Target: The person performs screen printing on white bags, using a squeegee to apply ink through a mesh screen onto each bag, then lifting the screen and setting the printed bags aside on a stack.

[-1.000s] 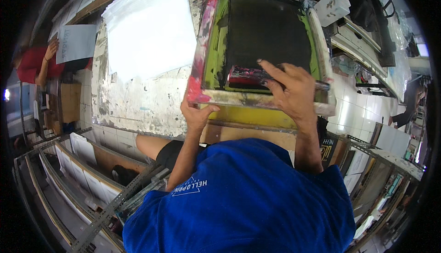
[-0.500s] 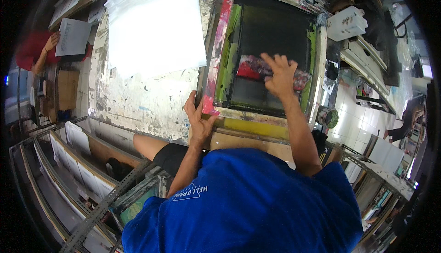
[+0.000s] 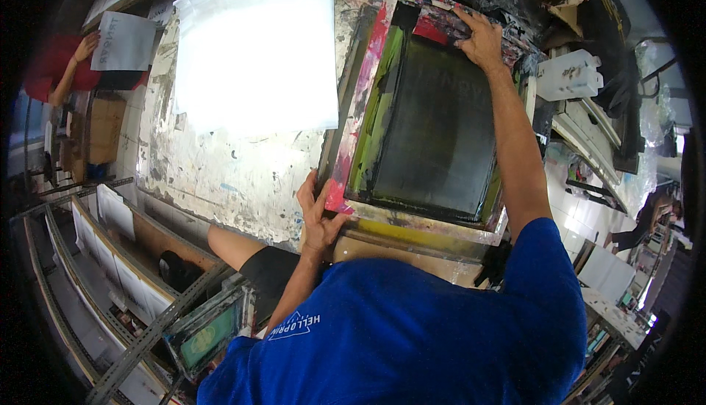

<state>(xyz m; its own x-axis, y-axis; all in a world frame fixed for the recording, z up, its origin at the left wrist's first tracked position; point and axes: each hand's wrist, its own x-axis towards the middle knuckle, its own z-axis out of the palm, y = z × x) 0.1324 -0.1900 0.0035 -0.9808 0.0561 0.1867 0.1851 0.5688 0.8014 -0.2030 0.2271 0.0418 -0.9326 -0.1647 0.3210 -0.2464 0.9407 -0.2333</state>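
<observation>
A screen printing frame [image 3: 343, 151], smeared with pink, white and green, lies tilted slightly on the worktable in front of me. Its dark mesh [image 3: 441, 126] has a wet sheen and faint lettering. My left hand [image 3: 320, 221] is closed round the frame's near left corner, thumb along the near edge. At the far end my right hand [image 3: 482, 41] grips an ink-stained squeegee [image 3: 432, 30]; its red part shows left of the fingers, and the rest is partly hidden by the hand. Left of the frame lies a fanned stack of white sheets [image 3: 257, 52].
The paint-spotted worktable [image 3: 228, 166] extends left. A white plastic container [image 3: 570, 74] stands right of the frame. Metal racks with boards [image 3: 121, 251] are at lower left. Another person's hand [image 3: 87, 46] holds a printed sheet [image 3: 123, 41] at far left; another person [image 3: 647, 221] is at right.
My right hand has pushed the squeegee from the middle of the mesh to the far end, uncovering the mesh behind it. My left hand keeps its hold on the corner. The view has shifted slightly.
</observation>
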